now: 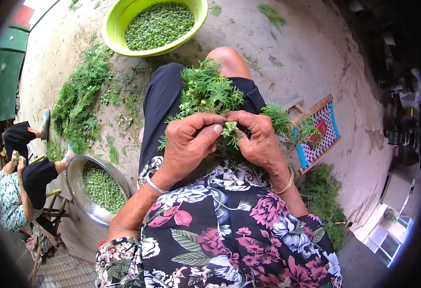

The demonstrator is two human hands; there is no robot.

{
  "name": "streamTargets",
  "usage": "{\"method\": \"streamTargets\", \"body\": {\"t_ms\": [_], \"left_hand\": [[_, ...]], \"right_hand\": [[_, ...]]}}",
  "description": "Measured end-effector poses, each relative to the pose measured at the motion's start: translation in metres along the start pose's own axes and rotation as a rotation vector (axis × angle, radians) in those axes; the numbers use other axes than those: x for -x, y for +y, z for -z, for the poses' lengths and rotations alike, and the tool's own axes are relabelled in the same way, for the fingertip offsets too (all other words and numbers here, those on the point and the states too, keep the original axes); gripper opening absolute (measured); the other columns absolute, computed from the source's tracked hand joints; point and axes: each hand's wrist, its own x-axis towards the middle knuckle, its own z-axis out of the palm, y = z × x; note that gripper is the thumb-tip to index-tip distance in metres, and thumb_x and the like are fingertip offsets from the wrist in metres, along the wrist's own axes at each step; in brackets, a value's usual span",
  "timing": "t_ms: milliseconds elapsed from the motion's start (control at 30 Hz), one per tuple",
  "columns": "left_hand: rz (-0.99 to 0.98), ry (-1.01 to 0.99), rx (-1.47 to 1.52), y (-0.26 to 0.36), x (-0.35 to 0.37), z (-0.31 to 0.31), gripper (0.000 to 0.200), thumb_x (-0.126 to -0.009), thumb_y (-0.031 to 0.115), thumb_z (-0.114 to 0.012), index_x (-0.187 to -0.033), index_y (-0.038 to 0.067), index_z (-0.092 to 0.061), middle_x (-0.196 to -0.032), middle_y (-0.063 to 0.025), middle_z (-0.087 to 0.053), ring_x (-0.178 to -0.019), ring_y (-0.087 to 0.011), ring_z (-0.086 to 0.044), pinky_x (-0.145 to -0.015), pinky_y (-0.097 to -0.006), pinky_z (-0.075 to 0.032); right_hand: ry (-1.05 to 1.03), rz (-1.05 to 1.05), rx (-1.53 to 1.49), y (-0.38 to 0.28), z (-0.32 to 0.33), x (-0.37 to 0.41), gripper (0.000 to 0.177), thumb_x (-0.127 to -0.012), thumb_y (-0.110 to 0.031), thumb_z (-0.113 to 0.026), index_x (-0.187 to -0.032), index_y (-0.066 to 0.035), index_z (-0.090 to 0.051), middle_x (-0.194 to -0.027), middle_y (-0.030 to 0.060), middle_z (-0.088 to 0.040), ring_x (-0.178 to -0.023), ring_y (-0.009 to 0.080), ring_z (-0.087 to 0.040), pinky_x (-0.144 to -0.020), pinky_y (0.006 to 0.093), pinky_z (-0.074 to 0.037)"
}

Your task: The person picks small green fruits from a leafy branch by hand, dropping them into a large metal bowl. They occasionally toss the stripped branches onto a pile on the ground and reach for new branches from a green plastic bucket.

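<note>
Green, feathery sprigs with pale green seed pods lie across my lap. Above them both my hands meet, thumbs and fingers bent together. My left hand, with a silvery bangle at the wrist, pinches at a small cluster of pale green pods from its left side. From the right, my right hand, with a thin bangle, grips the same cluster between thumb and forefinger. Leafy tips hang just below the cluster.
A lime-green basin of green pods stands ahead, a metal basin of pods at left. Cut branches lie on the ground. A woven stool stands at right. A seated person is at far left.
</note>
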Motion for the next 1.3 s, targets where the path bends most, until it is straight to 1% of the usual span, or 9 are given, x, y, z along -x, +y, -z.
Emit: {"method": "streamTargets", "body": {"t_ms": [267,367,600,667,700,800,1000,1133,1300], "left_hand": [[0.079,0.044,0.225,-0.007,-0.002,0.004,0.017,-0.084,0.011,-0.072,-0.093,-0.003,-0.065,-0.072,-0.0013,-0.064,-0.058,-0.0047,-0.056,-0.051,-0.0200,-0.044],[-0.376,0.102,-0.416,-0.002,-0.006,0.001,0.034,-0.071,0.015,-0.082,-0.094,-0.004,-0.065,-0.071,-0.0105,-0.064,-0.059,-0.0129,-0.059,-0.054,-0.0271,-0.047],[-0.368,0.066,-0.472,0.002,-0.006,0.009,0.027,-0.077,0.015,-0.078,-0.091,-0.003,-0.064,-0.070,-0.0081,-0.064,-0.055,-0.0118,-0.056,-0.049,-0.0252,-0.044],[0.207,-0.167,0.460,0.003,-0.007,0.020,0.018,-0.083,0.012,-0.072,-0.091,-0.003,-0.064,-0.072,-0.0073,-0.064,-0.051,-0.0111,-0.052,-0.043,-0.0229,-0.039],[0.183,-0.229,0.805,-0.003,-0.007,0.021,0.013,-0.087,0.009,-0.066,-0.093,-0.003,-0.064,-0.075,-0.0090,-0.062,-0.051,-0.0103,-0.049,-0.040,-0.0209,-0.034],[0.128,-0.272,0.855,0.002,-0.009,0.026,0.016,-0.086,0.007,-0.065,-0.095,-0.005,-0.062,-0.077,-0.0118,-0.062,-0.051,-0.0111,-0.050,-0.040,-0.0210,-0.035],[0.080,-0.240,0.632,-0.003,-0.007,0.021,0.026,-0.082,0.015,-0.068,-0.095,-0.006,-0.059,-0.078,-0.0200,-0.064,-0.055,-0.0134,-0.053,-0.045,-0.0238,-0.042],[0.184,-0.043,0.472,-0.011,-0.004,0.016,0.019,-0.088,0.016,-0.066,-0.091,-0.003,-0.063,-0.076,-0.0106,-0.065,-0.055,-0.0103,-0.053,-0.044,-0.0231,-0.039],[-0.074,-0.016,-0.227,0.004,-0.002,0.004,0.020,-0.083,0.016,-0.073,-0.089,-0.002,-0.066,-0.062,-0.0051,-0.061,-0.054,-0.0107,-0.054,-0.050,-0.0268,-0.041]], "right_hand": [[0.037,0.117,-0.022,0.005,-0.004,0.001,0.020,-0.070,0.008,-0.061,-0.090,0.004,-0.063,-0.090,0.0176,-0.068,-0.080,0.0331,-0.068,-0.069,0.0346,-0.052],[0.034,0.145,-0.006,0.006,-0.005,0.002,0.021,-0.070,0.008,-0.061,-0.090,0.003,-0.062,-0.089,0.0175,-0.068,-0.079,0.0340,-0.068,-0.068,0.0350,-0.052],[-0.001,0.091,-0.034,0.006,-0.004,0.005,0.020,-0.071,0.008,-0.063,-0.090,0.003,-0.063,-0.085,0.0171,-0.066,-0.076,0.0342,-0.066,-0.066,0.0336,-0.052],[-0.006,0.081,-0.019,0.015,-0.003,0.007,0.018,-0.074,0.007,-0.063,-0.091,0.003,-0.064,-0.084,0.0157,-0.067,-0.075,0.0309,-0.067,-0.066,0.0324,-0.051],[-0.009,0.070,-0.006,0.018,-0.003,0.007,0.016,-0.076,0.006,-0.064,-0.092,0.002,-0.064,-0.084,0.0143,-0.067,-0.075,0.0275,-0.067,-0.066,0.0313,-0.051],[0.059,-0.036,-0.178,0.011,-0.002,0.011,0.015,-0.081,0.005,-0.064,-0.096,0.001,-0.066,-0.085,0.0111,-0.069,-0.075,0.0198,-0.066,-0.068,0.0293,-0.050],[0.075,-0.031,-0.201,0.017,-0.003,0.013,0.021,-0.082,0.007,-0.064,-0.101,0.000,-0.067,-0.089,0.0100,-0.070,-0.077,0.0152,-0.066,-0.070,0.0280,-0.050],[0.088,0.005,-0.231,0.018,-0.004,0.012,0.022,-0.081,0.007,-0.064,-0.101,-0.001,-0.067,-0.090,0.0109,-0.071,-0.078,0.0166,-0.067,-0.070,0.0285,-0.051],[0.067,0.009,-0.151,0.012,0.000,0.011,0.021,-0.080,0.007,-0.064,-0.100,0.000,-0.067,-0.090,0.0114,-0.070,-0.078,0.0184,-0.067,-0.070,0.0289,-0.051]]}}
